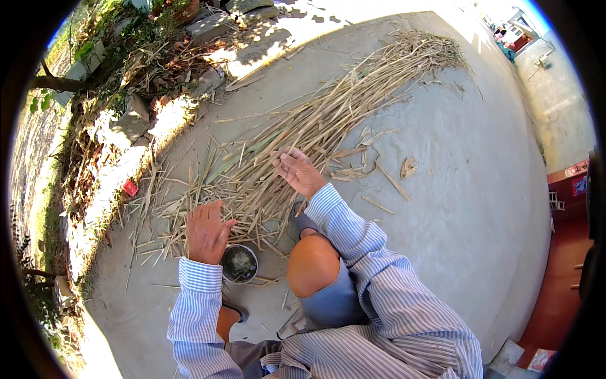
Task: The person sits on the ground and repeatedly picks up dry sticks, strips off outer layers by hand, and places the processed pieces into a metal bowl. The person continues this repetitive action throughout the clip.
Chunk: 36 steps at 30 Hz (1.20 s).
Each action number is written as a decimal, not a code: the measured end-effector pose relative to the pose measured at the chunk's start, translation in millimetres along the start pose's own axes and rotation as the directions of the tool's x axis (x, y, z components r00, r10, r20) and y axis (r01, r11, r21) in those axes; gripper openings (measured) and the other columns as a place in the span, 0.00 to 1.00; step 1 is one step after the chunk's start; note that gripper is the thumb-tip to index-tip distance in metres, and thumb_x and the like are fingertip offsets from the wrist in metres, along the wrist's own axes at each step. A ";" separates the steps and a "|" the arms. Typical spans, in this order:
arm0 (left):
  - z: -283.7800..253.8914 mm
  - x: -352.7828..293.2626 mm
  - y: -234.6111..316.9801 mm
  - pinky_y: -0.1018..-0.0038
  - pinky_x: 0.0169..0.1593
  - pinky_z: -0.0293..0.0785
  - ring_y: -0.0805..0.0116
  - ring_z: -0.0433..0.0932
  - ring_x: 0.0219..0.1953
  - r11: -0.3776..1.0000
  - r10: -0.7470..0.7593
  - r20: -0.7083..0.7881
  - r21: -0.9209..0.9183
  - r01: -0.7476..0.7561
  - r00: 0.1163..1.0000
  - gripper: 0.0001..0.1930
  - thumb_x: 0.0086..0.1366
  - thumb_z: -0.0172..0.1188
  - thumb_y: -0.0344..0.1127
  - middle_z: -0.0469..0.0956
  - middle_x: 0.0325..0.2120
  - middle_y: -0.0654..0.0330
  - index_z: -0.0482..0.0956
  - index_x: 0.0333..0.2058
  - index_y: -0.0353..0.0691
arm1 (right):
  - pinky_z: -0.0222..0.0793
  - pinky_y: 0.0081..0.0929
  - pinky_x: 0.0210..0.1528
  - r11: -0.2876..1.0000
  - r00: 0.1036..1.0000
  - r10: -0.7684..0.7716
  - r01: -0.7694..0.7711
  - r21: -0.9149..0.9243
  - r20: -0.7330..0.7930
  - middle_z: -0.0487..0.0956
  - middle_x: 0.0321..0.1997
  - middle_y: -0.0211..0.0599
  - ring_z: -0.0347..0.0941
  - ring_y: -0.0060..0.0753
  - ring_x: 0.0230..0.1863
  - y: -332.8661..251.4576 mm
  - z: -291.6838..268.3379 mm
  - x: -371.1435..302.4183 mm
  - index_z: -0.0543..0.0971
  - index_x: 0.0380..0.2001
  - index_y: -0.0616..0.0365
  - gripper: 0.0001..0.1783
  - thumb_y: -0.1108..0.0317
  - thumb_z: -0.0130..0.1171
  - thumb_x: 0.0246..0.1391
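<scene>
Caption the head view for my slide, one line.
Left hand and right hand over long, dry, tan stalks heaped on grey concrete ground.

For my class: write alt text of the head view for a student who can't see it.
A person's left hand and right hand are over a long pile of mostly dry stalks on a grey floor. A round container sits beside the left wrist.
</scene>
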<state>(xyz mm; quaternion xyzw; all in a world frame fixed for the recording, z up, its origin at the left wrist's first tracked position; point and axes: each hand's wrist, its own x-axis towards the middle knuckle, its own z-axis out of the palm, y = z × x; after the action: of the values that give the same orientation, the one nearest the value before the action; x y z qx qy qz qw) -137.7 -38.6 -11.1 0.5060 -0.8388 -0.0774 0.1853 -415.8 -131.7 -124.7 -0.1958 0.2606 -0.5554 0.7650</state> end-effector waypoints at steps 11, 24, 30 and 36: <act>-6.3 -4.6 11.8 0.79 0.33 0.71 0.78 0.74 0.28 0.325 -0.219 0.464 -0.795 0.512 0.859 0.08 0.62 0.59 0.32 0.76 0.24 0.64 0.76 0.34 0.32 | 0.68 0.20 0.40 0.974 0.975 -0.098 0.135 -0.182 0.198 0.78 0.45 0.30 0.70 0.18 0.35 -17.5 24.7 -32.4 0.73 0.46 0.53 0.15 0.65 0.61 0.56; 10.2 -0.7 13.3 0.64 0.34 0.73 0.55 0.77 0.29 0.971 -0.156 0.021 -0.181 0.157 0.988 0.07 0.53 0.63 0.29 0.78 0.26 0.55 0.78 0.33 0.38 | 0.69 0.16 0.27 0.993 1.000 0.028 -0.029 -0.113 -0.011 0.80 0.38 0.33 0.68 0.15 0.24 -42.0 27.0 -50.9 0.77 0.39 0.55 0.12 0.58 0.54 0.61; -69.5 17.4 18.3 0.61 0.38 0.70 0.53 0.73 0.34 0.991 0.039 -0.246 0.133 -0.006 0.968 0.06 0.51 0.61 0.27 0.75 0.28 0.54 0.76 0.30 0.38 | 0.68 0.20 0.27 0.985 0.843 0.069 -0.144 -0.100 -0.533 0.80 0.40 0.38 0.71 0.22 0.28 -42.0 -0.2 -31.9 0.75 0.42 0.60 0.12 0.63 0.52 0.60; -109.1 -2.4 28.7 0.62 0.38 0.69 0.54 0.72 0.34 0.975 0.095 -0.286 0.221 -0.030 0.953 0.06 0.52 0.60 0.24 0.74 0.28 0.54 0.75 0.30 0.38 | 0.69 0.31 0.47 0.999 0.994 0.041 -0.039 0.028 -0.102 0.73 0.48 0.40 0.72 0.31 0.45 -63.2 48.5 -33.6 0.70 0.45 0.61 0.15 0.69 0.56 0.57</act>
<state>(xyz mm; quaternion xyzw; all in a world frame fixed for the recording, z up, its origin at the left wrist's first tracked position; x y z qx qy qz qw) -117.8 -16.5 97.8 0.5020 -0.8208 0.0956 0.2551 -441.6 -118.6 -43.3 -0.1517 0.2960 -0.5527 0.7641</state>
